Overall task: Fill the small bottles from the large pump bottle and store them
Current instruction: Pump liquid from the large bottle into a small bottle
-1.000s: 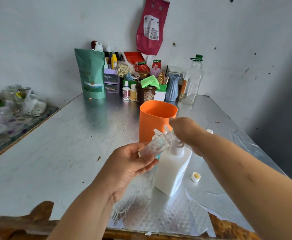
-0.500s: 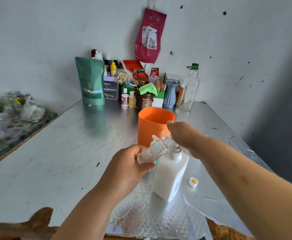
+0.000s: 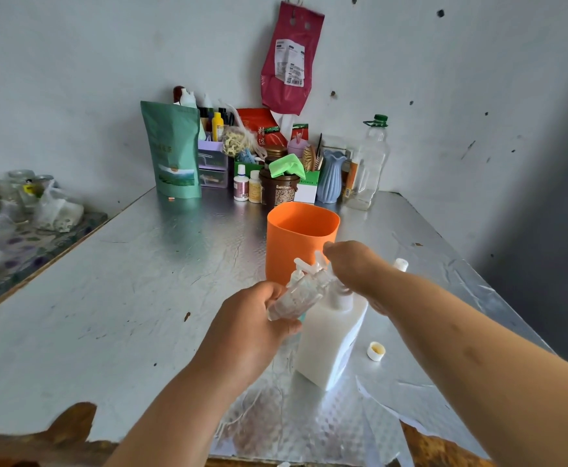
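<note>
A large white pump bottle (image 3: 330,338) stands on the foil-covered table (image 3: 114,298) in front of me. My left hand (image 3: 252,328) grips a small clear bottle (image 3: 296,296), tilted with its mouth up against the pump's nozzle. My right hand (image 3: 357,267) rests on top of the pump head, fingers bent over it. An orange cup (image 3: 297,241) stands just behind the pump bottle. A small white cap (image 3: 376,351) lies open side up to the right of the pump bottle. Another small white bottle (image 3: 401,264) peeks out behind my right wrist.
Against the back wall stand a green pouch (image 3: 174,153), a purple drawer organiser (image 3: 212,166), small bottles, a brown jar (image 3: 279,192), a blue vase (image 3: 332,175) and a clear plastic bottle (image 3: 370,163). A red bag (image 3: 291,59) hangs on the wall. Glass jars sit on a side table at left.
My left hand has closed more tightly round the small bottle and turned palm down. The right hand stays on the pump head. The camera tilted slightly.
</note>
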Demonstrator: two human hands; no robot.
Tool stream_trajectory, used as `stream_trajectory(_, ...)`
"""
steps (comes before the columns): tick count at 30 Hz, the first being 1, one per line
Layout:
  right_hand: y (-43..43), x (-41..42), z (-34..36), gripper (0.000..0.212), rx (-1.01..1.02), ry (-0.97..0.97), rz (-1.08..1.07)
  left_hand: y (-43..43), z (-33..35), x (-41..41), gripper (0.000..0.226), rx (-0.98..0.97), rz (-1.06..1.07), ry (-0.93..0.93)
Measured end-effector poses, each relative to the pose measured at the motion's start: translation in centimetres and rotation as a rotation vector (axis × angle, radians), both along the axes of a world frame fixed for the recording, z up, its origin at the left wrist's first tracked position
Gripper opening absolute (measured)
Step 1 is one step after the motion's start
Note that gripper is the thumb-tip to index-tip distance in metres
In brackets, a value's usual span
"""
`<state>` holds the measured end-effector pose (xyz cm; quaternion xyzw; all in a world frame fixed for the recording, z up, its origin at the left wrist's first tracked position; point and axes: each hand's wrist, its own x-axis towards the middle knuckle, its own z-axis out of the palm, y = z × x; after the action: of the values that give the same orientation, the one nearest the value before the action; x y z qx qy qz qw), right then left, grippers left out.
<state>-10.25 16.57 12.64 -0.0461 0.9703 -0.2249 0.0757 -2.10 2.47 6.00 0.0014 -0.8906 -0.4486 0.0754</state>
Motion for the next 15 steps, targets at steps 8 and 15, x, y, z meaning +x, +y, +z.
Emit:
stream_trajectory(8, -0.1, 0.7, 0.8, 0.034, 0.013, 0.030, 0.038, -0.1, 0.3, 0.5, 0.020, 0.005, -0.003, 0.014)
stream_trajectory(15, -0.1, 0.6, 1.4, 0.035, 0.007, 0.031, 0.037, 0.0, 0.4, 0.3, 0.023, 0.017, -0.024, 0.031)
